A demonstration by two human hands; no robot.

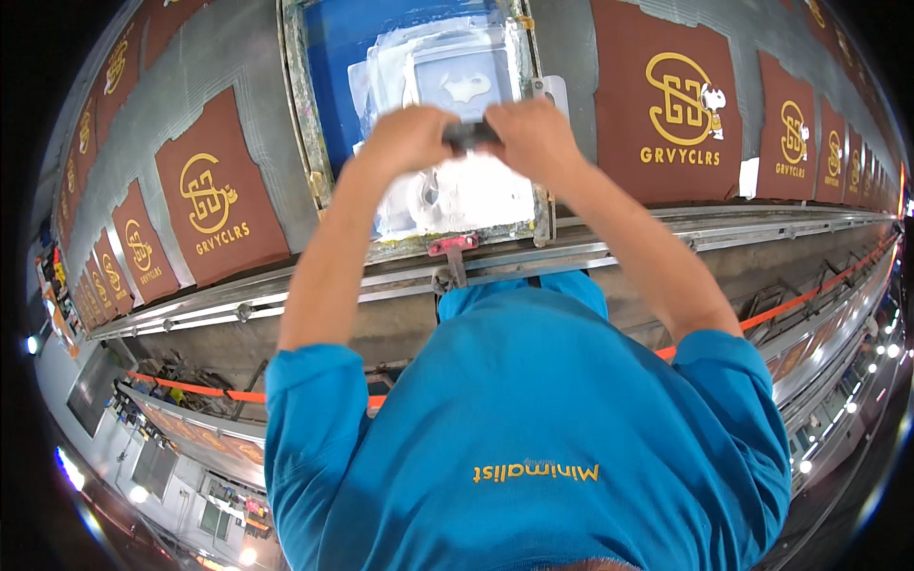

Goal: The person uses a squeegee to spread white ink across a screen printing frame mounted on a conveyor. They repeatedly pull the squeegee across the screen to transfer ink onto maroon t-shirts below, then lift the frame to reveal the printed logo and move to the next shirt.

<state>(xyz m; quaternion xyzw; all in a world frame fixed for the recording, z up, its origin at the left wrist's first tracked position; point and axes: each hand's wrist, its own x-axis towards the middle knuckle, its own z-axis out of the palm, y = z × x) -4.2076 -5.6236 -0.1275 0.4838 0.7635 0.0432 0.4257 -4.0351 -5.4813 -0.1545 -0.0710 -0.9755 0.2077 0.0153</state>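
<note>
Both my hands grip a dark squeegee (pixel 468 136) over a screen-printing frame: my left hand (pixel 405 140) on its left end, my right hand (pixel 528 138) on its right end. The screen (pixel 330 71) has a blue coating, a pale central patch with a small figure, and thick white ink (pixel 490 205) lying below the squeegee. The frame's worn metal edge has a red clamp (pixel 447 246) at the near side.
Brown fabric pieces (pixel 666 171) printed with yellow designs line the long grey table (pixel 262 71) on both sides. A metal rail (pixel 609 249) runs along its near edge. An orange strip (pixel 771 309) and further long tables stretch behind my body, in blue clothing.
</note>
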